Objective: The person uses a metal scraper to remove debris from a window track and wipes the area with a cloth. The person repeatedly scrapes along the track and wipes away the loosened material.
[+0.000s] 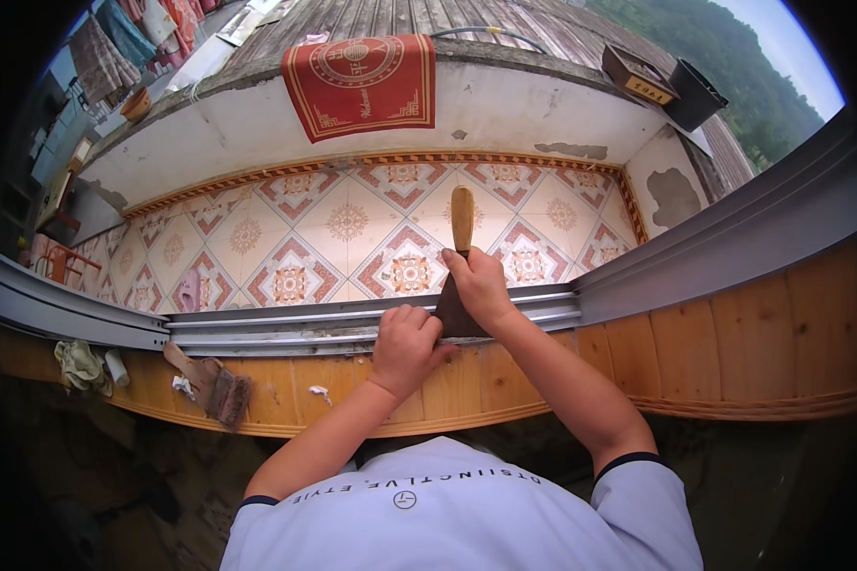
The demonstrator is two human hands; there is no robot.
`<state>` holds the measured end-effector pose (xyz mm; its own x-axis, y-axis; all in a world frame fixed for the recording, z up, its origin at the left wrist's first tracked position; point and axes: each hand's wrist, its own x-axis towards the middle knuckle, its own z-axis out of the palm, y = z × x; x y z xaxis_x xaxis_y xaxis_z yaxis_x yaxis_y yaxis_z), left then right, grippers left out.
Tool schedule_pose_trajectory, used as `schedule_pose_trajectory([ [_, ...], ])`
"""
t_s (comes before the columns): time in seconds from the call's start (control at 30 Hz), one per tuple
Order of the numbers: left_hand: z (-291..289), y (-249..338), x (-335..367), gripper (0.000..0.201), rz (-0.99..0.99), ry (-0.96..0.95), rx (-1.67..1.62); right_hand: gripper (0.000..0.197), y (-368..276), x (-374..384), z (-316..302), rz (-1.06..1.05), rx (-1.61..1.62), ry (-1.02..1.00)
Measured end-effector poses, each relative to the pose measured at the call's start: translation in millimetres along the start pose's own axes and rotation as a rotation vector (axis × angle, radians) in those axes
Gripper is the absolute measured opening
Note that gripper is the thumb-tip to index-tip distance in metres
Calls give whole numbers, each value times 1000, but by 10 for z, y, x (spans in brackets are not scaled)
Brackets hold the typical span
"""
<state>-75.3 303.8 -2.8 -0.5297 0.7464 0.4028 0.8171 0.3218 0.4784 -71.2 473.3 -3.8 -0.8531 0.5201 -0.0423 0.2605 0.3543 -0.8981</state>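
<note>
One white shirt (457,519) fills the bottom of the head view, with one line of dark lettering and one small round emblem across its chest. Beyond it runs a wooden sill (457,388). Around the middle of the sill's far edge, at the metal window track (248,335), is one scraper (462,221), wooden handle topmost in view, blade below. The right hand (483,290) grips it where handle meets blade; the left hand (407,344) is half curled at the blade's left edge, but whether it pinches the metal I cannot tell. Toward the sill's left end lie one brush (226,394), two white scraps (320,392), one white roll (116,367) and one crumpled cloth (82,366). Past the track, one red mat (360,86) with gold writing and a round emblem hangs over a low wall (219,124); near the wall's right corner stand one planter (638,74), its label lettered, and one black bucket (695,95).
</note>
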Motion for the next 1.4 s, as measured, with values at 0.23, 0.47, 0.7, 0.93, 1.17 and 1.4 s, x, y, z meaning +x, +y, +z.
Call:
schedule_pose_trajectory([
  [0.23, -2, 4, -10, 33, 0, 13, -3, 37, -67, -37, -30, -14, -11, 1],
  [0.47, 0, 10, -16, 34, -33, 25, -11, 36, -104, -51, -57, -20, -8, 0],
  [0.7, 9, 5, -19, 35, -62, -7, -37, 38, -48, -22, -52, -20, -28, -3],
  [0.93, -6, 9, 2, 34, -64, -15, -41, 40, -24, 16, -24, -25, -86, 2],
  [1.17, -5, 17, 11, 34, -73, -10, -46, 37, -43, 11, -21, -27, -101, 14],
  [1.4, -17, 9, 1, 35, -70, -21, -42, 41, -159, -39, -23, -22, -137, -13],
])
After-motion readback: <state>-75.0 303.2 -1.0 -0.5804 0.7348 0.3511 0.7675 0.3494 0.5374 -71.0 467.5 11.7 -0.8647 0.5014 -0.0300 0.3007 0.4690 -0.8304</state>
